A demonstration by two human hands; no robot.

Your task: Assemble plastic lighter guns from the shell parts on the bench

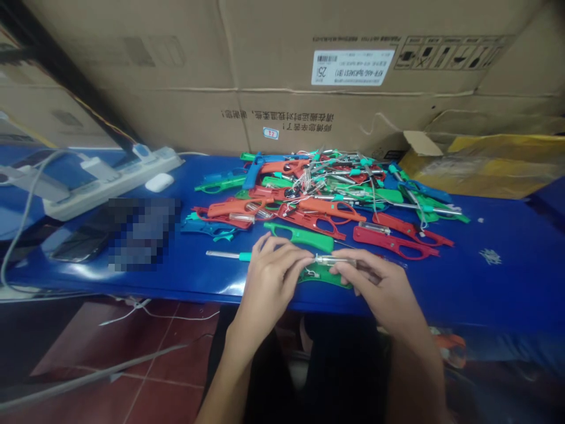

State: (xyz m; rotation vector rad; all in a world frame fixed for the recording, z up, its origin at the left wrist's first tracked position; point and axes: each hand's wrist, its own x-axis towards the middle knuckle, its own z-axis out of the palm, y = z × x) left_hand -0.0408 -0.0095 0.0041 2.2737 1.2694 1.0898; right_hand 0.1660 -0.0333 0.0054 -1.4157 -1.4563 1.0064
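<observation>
Near the table's front edge, my left hand (273, 271) is closed around a lighter nozzle, a metal tube (223, 255) with a teal collar that sticks out to the left. My right hand (375, 280) pinches a small clear lighter fuel tank (342, 261) with a metal valve end. The valve end points at my left fingertips, where a thin white wire hangs. Below both hands lies a green lighter handle shell (324, 277), partly covered by my fingers. Another green handle shell (304, 237) lies just beyond them.
A pile of red, orange, green and blue lighter handle parts (326, 203) with tubes and wires spreads behind my hands. Small white pieces (489, 257) lie at right. A torn carton (485, 165) stands back right; a power strip (115, 179) and a phone (82, 238) are at left.
</observation>
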